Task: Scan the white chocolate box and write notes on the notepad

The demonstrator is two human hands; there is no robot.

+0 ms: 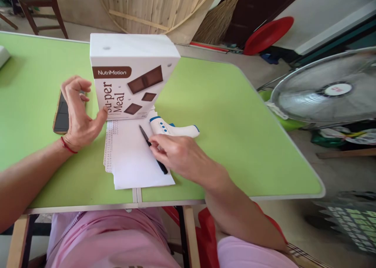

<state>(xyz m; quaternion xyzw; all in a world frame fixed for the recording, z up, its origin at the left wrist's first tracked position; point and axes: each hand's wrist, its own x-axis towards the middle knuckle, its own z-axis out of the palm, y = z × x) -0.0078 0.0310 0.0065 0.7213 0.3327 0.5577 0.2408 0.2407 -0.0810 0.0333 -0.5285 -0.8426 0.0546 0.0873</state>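
"Starting with the left hand (78,117), can you tell me how its fingers stand?"

"Yes. They are bent and well apart from the thumb, and the gap between opens toward the white NutriMotion box (133,70). The tip of the thumb overlaps the lower left part of this box, but whether it touches, I cannot tell."

"And where exactly is the box?"

"It stands upright on the green table (235,123), at the far end of the white paper (132,158). A phone (61,117) lies to the left, partly behind the hand."

"What about the right hand (179,152)?"

"Its thumb and forefinger are close together at the middle of a black pen (145,135). Whether they are clamped on it, I cannot tell. The pen is slantwise over the paper, its narrow end toward the box."

"Is something near it?"

"Yes, a white handheld device with blue ends (176,130) lies just beyond the right hand."
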